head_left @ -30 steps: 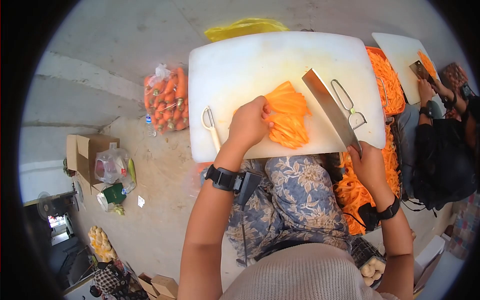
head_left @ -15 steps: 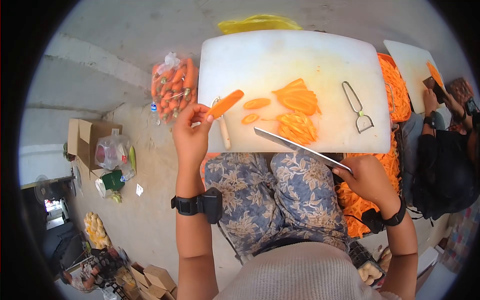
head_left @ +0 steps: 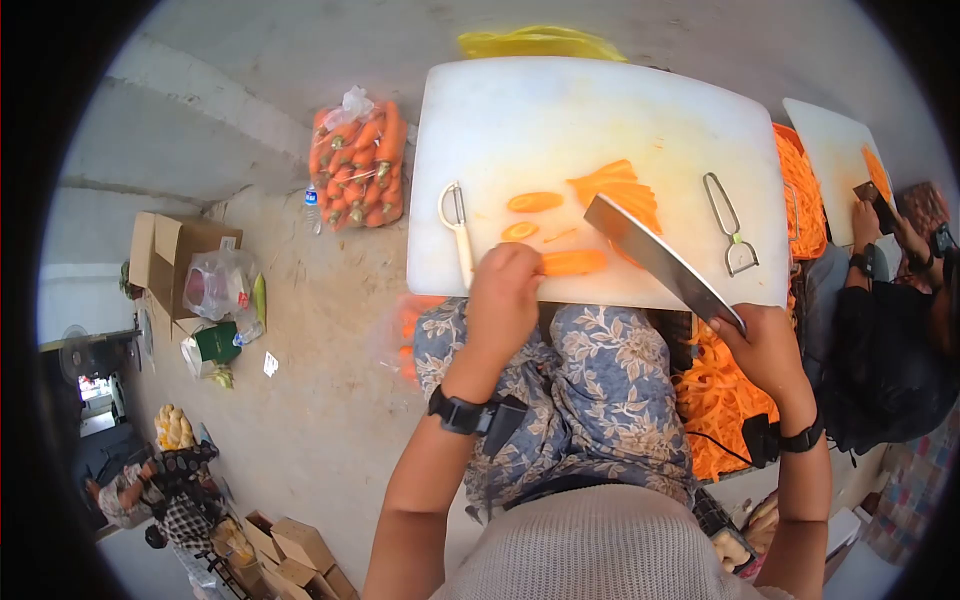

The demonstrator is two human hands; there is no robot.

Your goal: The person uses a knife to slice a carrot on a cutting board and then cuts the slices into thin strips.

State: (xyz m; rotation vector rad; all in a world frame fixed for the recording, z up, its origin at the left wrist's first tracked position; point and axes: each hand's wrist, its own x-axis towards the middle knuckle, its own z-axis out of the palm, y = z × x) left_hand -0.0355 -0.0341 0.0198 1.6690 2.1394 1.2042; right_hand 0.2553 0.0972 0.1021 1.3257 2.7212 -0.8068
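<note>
My left hand (head_left: 505, 298) presses a peeled carrot (head_left: 575, 262) onto the white cutting board (head_left: 520, 110) near its front edge, fingers closed on one end. In my right hand (head_left: 765, 345) is the handle of a cleaver (head_left: 665, 260). Its blade slants over the board, right of the carrot, and covers part of the fanned carrot slices (head_left: 618, 185). Two loose carrot slices (head_left: 535, 202) lie behind my left hand. A white-handled peeler (head_left: 460, 235) rests at the board's left, and a metal Y-shaped peeler (head_left: 735, 225) at its right.
A bag of whole carrots (head_left: 358, 165) stands left of the board. Shredded carrot fills a crate (head_left: 800, 190) on the right and another container (head_left: 722, 400) beside my leg. At far right, a co-worker's hands (head_left: 868, 225) hold a knife at another board (head_left: 825, 150).
My left hand has brought the carrot down and right onto the board. The cleaver has risen and turned steeper. The shredded pile near the front edge no longer shows.
</note>
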